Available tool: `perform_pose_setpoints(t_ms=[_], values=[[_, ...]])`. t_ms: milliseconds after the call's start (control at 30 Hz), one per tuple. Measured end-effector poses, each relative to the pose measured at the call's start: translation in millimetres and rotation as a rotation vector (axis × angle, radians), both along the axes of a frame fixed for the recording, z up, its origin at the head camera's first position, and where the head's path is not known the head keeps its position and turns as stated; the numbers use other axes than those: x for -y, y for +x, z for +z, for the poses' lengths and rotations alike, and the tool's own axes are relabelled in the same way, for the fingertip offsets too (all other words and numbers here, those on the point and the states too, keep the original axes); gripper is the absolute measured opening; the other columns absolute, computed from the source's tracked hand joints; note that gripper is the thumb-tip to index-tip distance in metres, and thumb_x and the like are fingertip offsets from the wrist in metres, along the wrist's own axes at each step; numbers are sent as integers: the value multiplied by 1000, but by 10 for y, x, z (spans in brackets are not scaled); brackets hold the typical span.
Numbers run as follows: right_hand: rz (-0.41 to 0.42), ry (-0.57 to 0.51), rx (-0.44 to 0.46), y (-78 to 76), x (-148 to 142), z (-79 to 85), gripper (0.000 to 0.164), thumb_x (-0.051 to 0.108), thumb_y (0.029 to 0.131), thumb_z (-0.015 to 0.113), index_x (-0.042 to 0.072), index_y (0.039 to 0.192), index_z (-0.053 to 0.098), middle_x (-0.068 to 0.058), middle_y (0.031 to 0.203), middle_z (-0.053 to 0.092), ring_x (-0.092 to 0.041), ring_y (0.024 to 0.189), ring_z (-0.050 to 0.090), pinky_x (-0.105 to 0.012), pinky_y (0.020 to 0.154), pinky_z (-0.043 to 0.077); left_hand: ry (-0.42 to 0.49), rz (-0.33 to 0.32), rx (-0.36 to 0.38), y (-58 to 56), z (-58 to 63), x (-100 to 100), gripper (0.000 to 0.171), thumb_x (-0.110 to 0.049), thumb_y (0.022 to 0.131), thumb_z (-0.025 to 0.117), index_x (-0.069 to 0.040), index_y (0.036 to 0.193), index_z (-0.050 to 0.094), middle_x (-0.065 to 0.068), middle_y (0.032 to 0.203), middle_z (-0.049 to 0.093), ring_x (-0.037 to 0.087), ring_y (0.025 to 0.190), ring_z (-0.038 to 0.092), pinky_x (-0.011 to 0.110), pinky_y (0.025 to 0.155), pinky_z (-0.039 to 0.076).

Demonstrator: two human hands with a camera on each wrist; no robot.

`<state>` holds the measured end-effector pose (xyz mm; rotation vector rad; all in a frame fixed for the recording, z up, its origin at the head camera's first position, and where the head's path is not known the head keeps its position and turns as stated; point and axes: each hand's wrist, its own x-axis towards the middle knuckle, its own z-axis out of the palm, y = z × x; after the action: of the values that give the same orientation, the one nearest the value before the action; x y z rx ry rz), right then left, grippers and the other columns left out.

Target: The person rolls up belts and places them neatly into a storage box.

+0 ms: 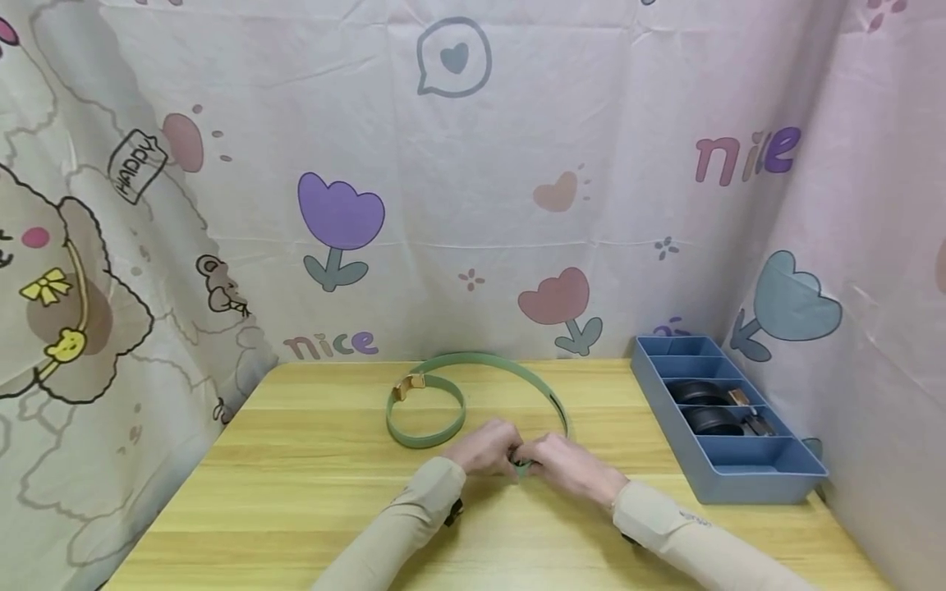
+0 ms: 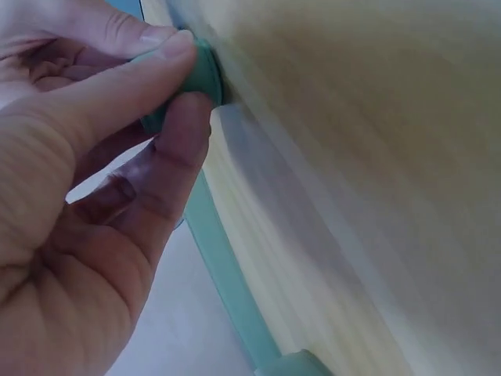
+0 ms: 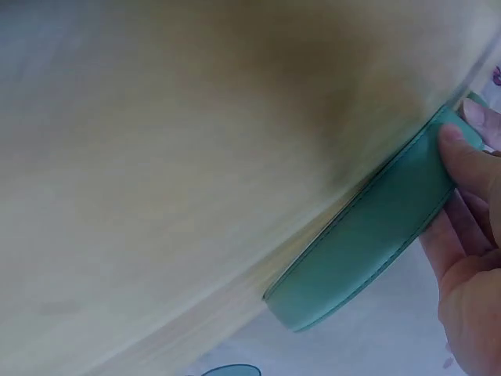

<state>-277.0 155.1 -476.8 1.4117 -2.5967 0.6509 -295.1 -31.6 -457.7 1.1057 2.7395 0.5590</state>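
Note:
A long green belt (image 1: 510,364) lies on edge on the table, its strap curving round the back to my hands. Its gold-coloured buckle (image 1: 409,384) sits at the left, beside a round loop of the strap. My left hand (image 1: 484,447) pinches the belt near its free end between thumb and fingers. Close against it, my right hand (image 1: 572,466) holds the same part, where the strap (image 3: 368,227) bends into a small curl. In the left wrist view the fingertips of both hands meet on the green strap (image 2: 205,74); the end's tip is partly hidden by fingers.
A blue divided box (image 1: 698,460) stands at the table's right side. Two rolled black belts (image 1: 713,421) with metal buckles lie in its middle compartments. The wood-grain table (image 1: 296,476) meets a printed cloth (image 1: 458,164) hanging at the back and both sides.

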Motion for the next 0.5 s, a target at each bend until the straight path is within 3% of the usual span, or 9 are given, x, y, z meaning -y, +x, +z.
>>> perform_pose_setpoints(t_ms=[133,233,333,500], values=[[8,-2,-52,9,12,7,10,9,87,70,15,93,74,4,93,68,-4,84,62,-12,72,49,87,31,69,1,0,14,15,-7,72,83,-17,71,72,-12,55,54,0,48,39,15,47,34],[8,-24,-124,-2,18,-8,14,10,83,74,15,96,77,4,97,66,-4,90,62,-14,77,50,132,55,71,-15,-5,17,15,-8,71,84,-17,70,72,-11,54,56,-1,48,40,15,47,34],[25,-43,-162,-24,15,-24,14,11,80,76,14,94,77,4,95,65,-3,88,60,-15,76,50,138,69,51,-36,-12,25,17,-10,69,87,-19,67,72,-12,53,55,-1,48,39,15,48,33],[85,-12,-170,-71,-55,-10,16,11,83,75,13,99,75,3,96,64,-4,88,59,-15,76,50,110,52,42,-60,3,35,14,-14,69,88,-21,70,76,-14,62,64,-2,53,44,14,51,39]])
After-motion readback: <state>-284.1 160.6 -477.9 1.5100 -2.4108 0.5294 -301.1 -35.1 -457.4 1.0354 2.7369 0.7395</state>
